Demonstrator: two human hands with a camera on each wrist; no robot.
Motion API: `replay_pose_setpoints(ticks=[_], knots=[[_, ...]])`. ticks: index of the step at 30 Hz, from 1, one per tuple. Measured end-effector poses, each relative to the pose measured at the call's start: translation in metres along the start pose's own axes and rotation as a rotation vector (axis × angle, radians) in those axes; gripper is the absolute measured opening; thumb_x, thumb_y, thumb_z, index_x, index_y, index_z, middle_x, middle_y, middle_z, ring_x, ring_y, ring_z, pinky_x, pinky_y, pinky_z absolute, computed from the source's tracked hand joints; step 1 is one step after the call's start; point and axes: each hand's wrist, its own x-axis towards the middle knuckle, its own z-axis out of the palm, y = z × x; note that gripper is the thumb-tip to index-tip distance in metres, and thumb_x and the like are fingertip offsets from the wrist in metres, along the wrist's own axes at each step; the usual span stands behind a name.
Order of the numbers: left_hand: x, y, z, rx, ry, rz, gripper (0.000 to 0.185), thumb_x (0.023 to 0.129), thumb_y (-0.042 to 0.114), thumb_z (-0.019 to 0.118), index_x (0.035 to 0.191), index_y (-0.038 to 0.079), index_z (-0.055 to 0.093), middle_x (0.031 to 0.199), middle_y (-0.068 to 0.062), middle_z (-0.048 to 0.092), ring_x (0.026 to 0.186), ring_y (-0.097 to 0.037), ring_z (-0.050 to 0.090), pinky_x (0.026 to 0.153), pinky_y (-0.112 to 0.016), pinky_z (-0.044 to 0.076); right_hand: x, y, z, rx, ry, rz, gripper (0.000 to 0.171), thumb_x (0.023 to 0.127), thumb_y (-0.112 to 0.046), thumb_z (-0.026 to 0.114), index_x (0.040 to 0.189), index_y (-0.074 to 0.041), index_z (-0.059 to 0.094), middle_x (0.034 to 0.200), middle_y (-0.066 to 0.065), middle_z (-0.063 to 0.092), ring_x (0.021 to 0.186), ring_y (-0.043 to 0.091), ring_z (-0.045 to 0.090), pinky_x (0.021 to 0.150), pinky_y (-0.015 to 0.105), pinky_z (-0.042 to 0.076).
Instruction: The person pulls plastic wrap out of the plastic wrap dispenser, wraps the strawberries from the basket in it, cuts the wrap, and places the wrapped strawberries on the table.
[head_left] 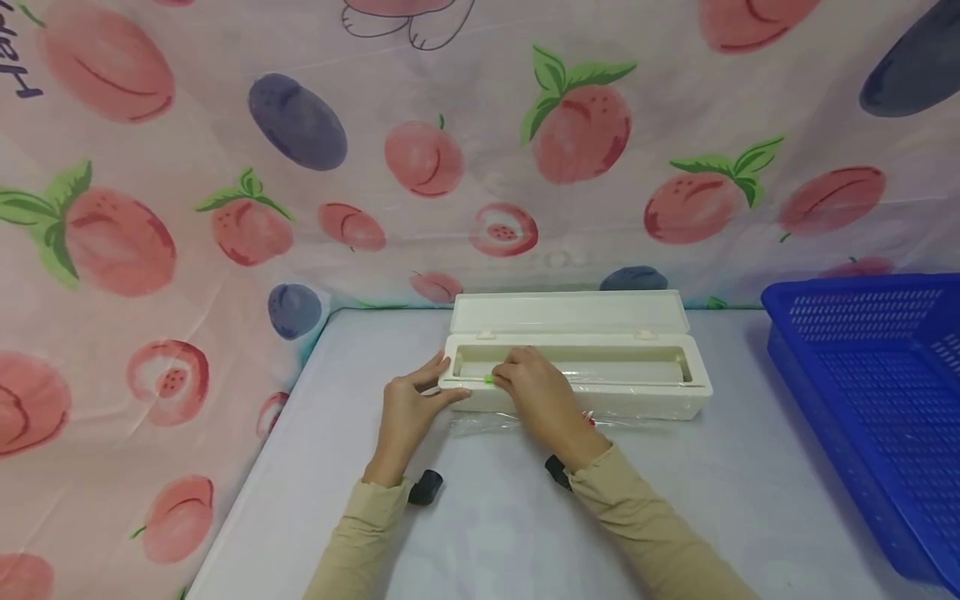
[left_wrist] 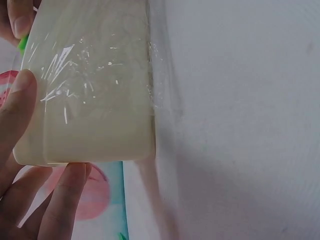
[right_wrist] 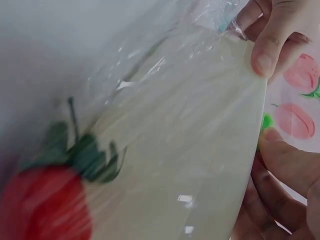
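A cream cling film dispenser box [head_left: 675,403] lies on the table with its hinged lid [head_left: 570,313] swung up at the back. Clear film [left_wrist: 100,75] drapes over its front wall and onto the tabletop. My left hand [head_left: 408,408] grips the box's left end, thumb near the front edge, fingers round the end. My right hand [head_left: 536,392] pinches a small green slide cutter [head_left: 489,378] on the front rim, close to the left end. In the right wrist view, the cutter [right_wrist: 267,121] shows by the thumb, and a strawberry picture [right_wrist: 47,200] appears on the front.
A blue plastic basket [head_left: 840,467] stands at the right side of the white-covered table [head_left: 480,533]. Behind and to the left hangs a fruit-print cloth [head_left: 450,83]. Black wrist-worn pieces [head_left: 426,487] sit by both cuffs.
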Motion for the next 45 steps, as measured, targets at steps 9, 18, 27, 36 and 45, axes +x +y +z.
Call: replay_pose_setpoints(ticks=[9, 18, 27, 36, 45], knots=[[-0.001, 0.0, 0.002, 0.003, -0.007, -0.006, 0.06, 0.071, 0.018, 0.088, 0.125, 0.003, 0.066, 0.134, -0.004, 0.062, 0.115, -0.023, 0.065, 0.081, -0.024, 0.058, -0.016, 0.017, -0.014, 0.009, 0.014, 0.001, 0.008, 0.091, -0.009, 0.071, 0.096, -0.006, 0.076, 0.091, 0.003, 0.065, 0.089, 0.021, 0.06, 0.078, 0.03, 0.055], [-0.002, -0.002, 0.002, -0.001, 0.009, 0.004, 0.06, 0.071, 0.018, 0.089, 0.124, 0.003, 0.067, 0.132, -0.005, 0.064, 0.115, -0.024, 0.066, 0.082, -0.025, 0.058, -0.028, 0.038, -0.027, 0.035, 0.01, 0.032, 0.008, 0.091, -0.009, 0.072, 0.096, -0.005, 0.076, 0.09, 0.003, 0.065, 0.089, 0.021, 0.06, 0.079, 0.034, 0.055], [-0.001, -0.001, 0.002, 0.002, 0.003, -0.017, 0.06, 0.07, 0.019, 0.089, 0.125, 0.005, 0.067, 0.133, -0.002, 0.063, 0.116, -0.021, 0.065, 0.082, -0.025, 0.058, -0.037, 0.05, -0.039, 0.035, -0.02, 0.037, 0.011, 0.09, -0.007, 0.072, 0.099, -0.001, 0.075, 0.093, 0.007, 0.066, 0.093, 0.025, 0.06, 0.085, 0.04, 0.055], [-0.002, 0.001, 0.0, -0.008, -0.008, -0.01, 0.06, 0.072, 0.018, 0.088, 0.125, 0.003, 0.066, 0.135, -0.005, 0.062, 0.113, -0.023, 0.067, 0.081, -0.024, 0.058, -0.043, 0.057, -0.045, 0.013, 0.015, 0.004, 0.01, 0.09, -0.004, 0.071, 0.097, 0.001, 0.075, 0.091, 0.007, 0.066, 0.091, 0.024, 0.061, 0.082, 0.039, 0.056], [-0.003, 0.006, 0.0, -0.027, -0.01, -0.004, 0.059, 0.072, 0.016, 0.088, 0.125, 0.002, 0.066, 0.135, -0.008, 0.061, 0.112, -0.027, 0.067, 0.082, -0.03, 0.058, -0.05, 0.063, -0.053, -0.014, 0.011, 0.035, 0.013, 0.089, -0.006, 0.072, 0.1, 0.001, 0.075, 0.093, 0.008, 0.067, 0.094, 0.026, 0.061, 0.086, 0.041, 0.056]])
